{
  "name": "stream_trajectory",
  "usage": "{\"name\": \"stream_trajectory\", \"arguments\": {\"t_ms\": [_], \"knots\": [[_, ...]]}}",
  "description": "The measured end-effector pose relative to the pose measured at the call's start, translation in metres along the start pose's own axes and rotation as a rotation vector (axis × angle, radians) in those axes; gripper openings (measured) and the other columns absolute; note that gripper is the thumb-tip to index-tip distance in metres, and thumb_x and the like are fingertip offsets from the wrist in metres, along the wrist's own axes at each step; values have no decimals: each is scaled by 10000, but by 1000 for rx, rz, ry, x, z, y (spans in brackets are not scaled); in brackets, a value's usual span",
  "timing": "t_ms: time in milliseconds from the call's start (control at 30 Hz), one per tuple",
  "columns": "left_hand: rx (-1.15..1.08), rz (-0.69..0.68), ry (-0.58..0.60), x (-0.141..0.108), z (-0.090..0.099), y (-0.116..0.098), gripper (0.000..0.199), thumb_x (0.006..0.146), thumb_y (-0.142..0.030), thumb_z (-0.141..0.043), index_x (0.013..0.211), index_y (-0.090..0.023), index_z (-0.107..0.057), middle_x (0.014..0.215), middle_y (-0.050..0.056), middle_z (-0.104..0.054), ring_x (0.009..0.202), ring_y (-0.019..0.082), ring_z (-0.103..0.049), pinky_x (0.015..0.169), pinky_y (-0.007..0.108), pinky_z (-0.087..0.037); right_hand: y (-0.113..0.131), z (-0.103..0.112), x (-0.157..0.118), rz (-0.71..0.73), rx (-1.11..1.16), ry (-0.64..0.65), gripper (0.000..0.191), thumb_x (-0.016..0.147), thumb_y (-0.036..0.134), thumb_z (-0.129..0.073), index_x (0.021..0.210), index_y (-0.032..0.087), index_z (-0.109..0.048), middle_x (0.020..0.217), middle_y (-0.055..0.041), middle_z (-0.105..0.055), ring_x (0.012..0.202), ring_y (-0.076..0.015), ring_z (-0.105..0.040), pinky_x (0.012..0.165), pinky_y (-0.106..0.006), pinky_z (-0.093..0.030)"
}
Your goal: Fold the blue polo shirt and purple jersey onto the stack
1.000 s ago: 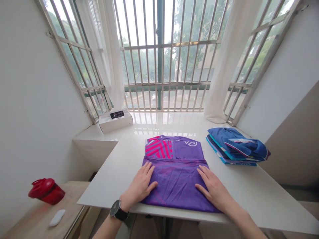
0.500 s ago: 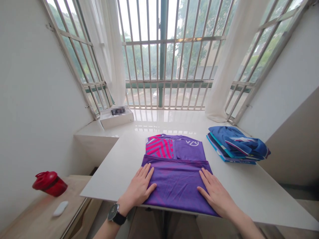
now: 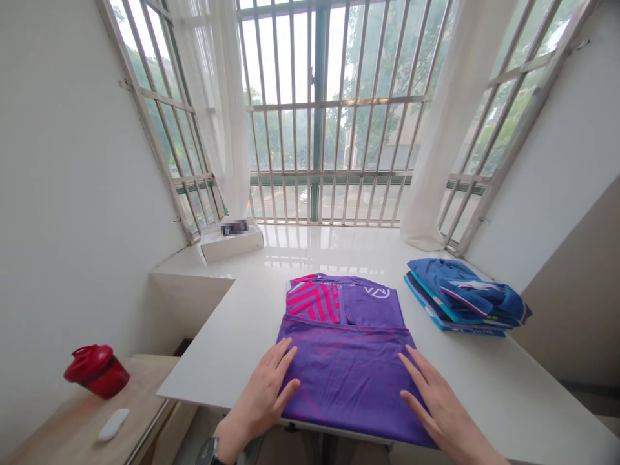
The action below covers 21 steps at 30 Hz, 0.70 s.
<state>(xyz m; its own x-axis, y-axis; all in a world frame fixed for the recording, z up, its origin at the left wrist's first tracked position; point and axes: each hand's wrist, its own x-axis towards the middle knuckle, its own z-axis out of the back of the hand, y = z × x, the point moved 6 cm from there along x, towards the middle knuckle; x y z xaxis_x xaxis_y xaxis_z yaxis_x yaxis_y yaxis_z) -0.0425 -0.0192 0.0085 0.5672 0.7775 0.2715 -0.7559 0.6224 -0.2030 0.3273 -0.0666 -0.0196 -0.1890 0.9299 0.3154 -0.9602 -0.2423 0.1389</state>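
Note:
A purple shirt [image 3: 349, 374] with a pink striped panel and a white logo lies partly folded on the white table [image 3: 232, 342]. Its lower part is turned up over the middle, and the near edge reaches the table's front edge. My left hand [image 3: 266, 391] is at the shirt's left side, fingers stretched out, with a dark watch [image 3: 209, 451] on the wrist. At the right side is my right hand [image 3: 431, 397], palm down with fingers spread. Neither hand grips the cloth; whether the fingertips press on it I cannot tell.
A stack of folded clothes [image 3: 465, 297], mostly blue, sits on the table at the right. A white box [image 3: 231, 245] stands on the windowsill. On a wooden surface at lower left are a red cup [image 3: 97, 371] and a white computer mouse [image 3: 113, 425]. Barred windows lie beyond.
The whole view has shifted, so everything appears slightly lower. My right hand has moved outward toward the shirt's right edge, and my left hand has drawn back a little.

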Motion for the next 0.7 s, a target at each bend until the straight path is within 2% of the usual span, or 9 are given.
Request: {"name": "stream_trajectory", "arguments": {"t_ms": [100, 167, 300, 433, 567, 700], "knots": [[39, -70, 25, -26, -1, -6, 754, 914, -483, -569, 1552, -258, -236, 1587, 72, -307, 1419, 280, -367, 1140, 443, -392, 7, 13, -32, 158, -33, -83, 762, 860, 541, -581, 1530, 278, -330, 1550, -73, -395, 1361, -318, -455, 1029, -425, -503], [96, -88, 24, -39, -4, -8, 815, 859, -387, -646, 1552, -264, -236, 1585, 63, -314, 1409, 298, -382, 1138, 458, -390, 10, 15, -51, 216, -64, -87, 848, 823, 499, -645, 1552, 277, -272, 1524, -77, -435, 1319, -318, -505, 1004, -411, -516], [167, -109, -11, -48, -6, -9, 808, 763, -20, -505, 1506, -295, -345, 1554, 9, -383, 1388, 240, -418, 1134, 425, -383, 8, 13, -72, 241, -84, -182, 738, 873, 185, -534, 1551, 301, -265, 1472, -35, -510, 1288, -258, -543, 1074, -386, -424], [108, -162, -53, -57, 0, -8, 869, 654, 87, -389, 1432, -293, -463, 1474, -6, -504, 1315, 201, -496, 1064, 381, -437, 2, 13, -83, 251, 27, -223, 734, 840, 21, -404, 1501, 337, -379, 1425, 2, -563, 1266, -217, -560, 1076, -358, -402], [-32, -203, -120, -72, 14, -7, 701, 776, 58, -395, 1362, -295, -546, 1341, 18, -630, 1204, 195, -578, 994, 341, -480, 3, 26, -96, 200, 168, -244, 632, 857, 40, -412, 1383, 363, -547, 1325, 21, -643, 1220, -209, -593, 1044, -333, -441], [-236, -225, -139, -73, 38, -12, 395, 919, -131, -520, 1261, -297, -627, 1191, 40, -711, 1143, 211, -619, 996, 339, -489, 6, 53, -102, 96, 315, -246, 463, 892, 150, -471, 1263, 361, -649, 1242, 17, -688, 1153, -213, -637, 1005, -298, -489]]}}
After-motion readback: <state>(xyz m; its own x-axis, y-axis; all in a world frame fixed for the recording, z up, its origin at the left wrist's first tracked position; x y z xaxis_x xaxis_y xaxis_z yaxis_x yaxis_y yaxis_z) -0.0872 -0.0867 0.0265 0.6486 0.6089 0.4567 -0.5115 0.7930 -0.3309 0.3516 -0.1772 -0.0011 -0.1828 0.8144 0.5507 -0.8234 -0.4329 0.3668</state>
